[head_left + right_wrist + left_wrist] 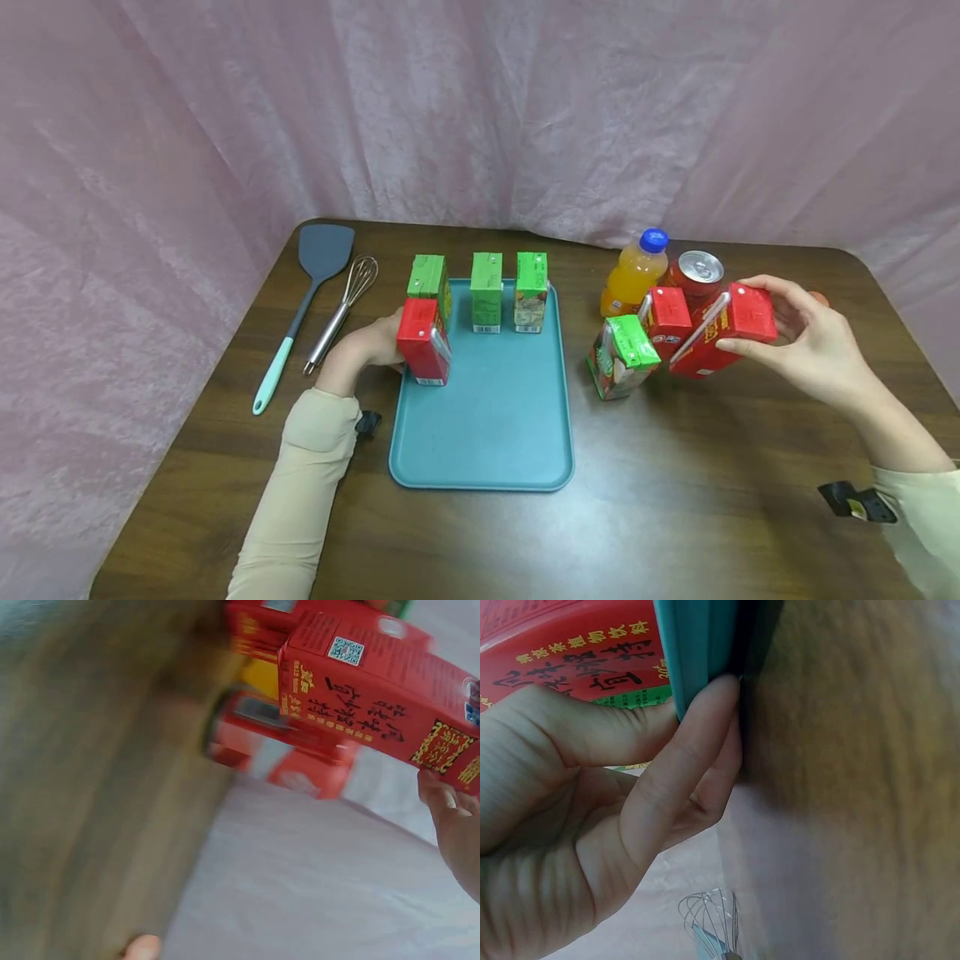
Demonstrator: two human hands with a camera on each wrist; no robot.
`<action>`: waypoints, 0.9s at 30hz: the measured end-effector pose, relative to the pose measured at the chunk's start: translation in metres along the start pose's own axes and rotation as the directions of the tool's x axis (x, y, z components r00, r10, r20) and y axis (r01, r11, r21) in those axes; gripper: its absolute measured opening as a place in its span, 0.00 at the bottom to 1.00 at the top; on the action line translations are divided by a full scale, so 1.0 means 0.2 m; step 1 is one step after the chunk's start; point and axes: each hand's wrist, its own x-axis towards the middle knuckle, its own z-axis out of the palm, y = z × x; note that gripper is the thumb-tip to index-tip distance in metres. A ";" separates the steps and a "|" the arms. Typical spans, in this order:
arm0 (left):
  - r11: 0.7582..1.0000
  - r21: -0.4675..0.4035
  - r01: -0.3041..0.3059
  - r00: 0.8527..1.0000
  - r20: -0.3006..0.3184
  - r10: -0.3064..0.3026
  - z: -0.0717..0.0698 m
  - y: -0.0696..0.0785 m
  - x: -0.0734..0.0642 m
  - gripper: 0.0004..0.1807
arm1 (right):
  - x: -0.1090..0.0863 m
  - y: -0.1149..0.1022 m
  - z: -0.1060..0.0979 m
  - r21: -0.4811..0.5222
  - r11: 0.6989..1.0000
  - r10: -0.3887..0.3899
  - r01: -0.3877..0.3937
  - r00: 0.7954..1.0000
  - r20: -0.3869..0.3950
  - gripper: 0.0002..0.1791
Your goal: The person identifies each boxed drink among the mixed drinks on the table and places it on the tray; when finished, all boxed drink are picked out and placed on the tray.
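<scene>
My left hand [373, 342] is at the left edge of the blue tray [487, 425]. In the left wrist view its thumb and fingers pinch the tray's rim [694, 645]. Beside that hand, a red juice carton [422, 337] stands on the tray, in front of a green carton [428, 277]. Two more green cartons [486, 292] stand along the tray's far end. Over at the right, my right hand [813, 346] grips another red carton [752, 312] by its top end, thumb and fingers on opposite sides. This carton [375, 697] tilts in the grip.
Right of the tray stand a green carton [626, 354], a red carton [666, 321], an orange drink bottle [633, 271] and a red can [693, 271]. An orange thing [819, 297] shows partly behind the right hand. A spatula [307, 287] and a whisk [341, 312] lie left.
</scene>
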 end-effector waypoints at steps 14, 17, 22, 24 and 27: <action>0.998 0.051 0.023 1.000 -0.003 -0.023 -0.01 0.00 0.00 0.38 | 0.02 -0.36 -0.14 0.102 0.979 -0.151 0.178 0.962 -0.229 0.43; 0.998 0.064 0.023 1.000 -0.007 -0.022 -0.01 0.00 0.00 0.38 | 0.04 -0.42 -0.12 0.280 0.930 -0.171 0.237 0.956 -0.241 0.42; 0.999 0.037 0.013 1.000 -0.006 -0.013 -0.01 -0.01 0.01 0.37 | 0.07 -0.51 -0.03 0.447 0.839 -0.217 0.311 0.944 -0.250 0.40; 0.999 0.045 0.008 1.000 -0.009 -0.008 -0.01 -0.01 0.00 0.36 | 0.09 -0.54 0.01 0.490 0.805 -0.236 0.335 0.938 -0.254 0.40; 0.998 0.060 0.002 1.000 -0.016 -0.001 -0.01 0.00 0.00 0.35 | 0.12 -0.59 0.08 0.522 0.778 -0.252 0.351 0.934 -0.253 0.38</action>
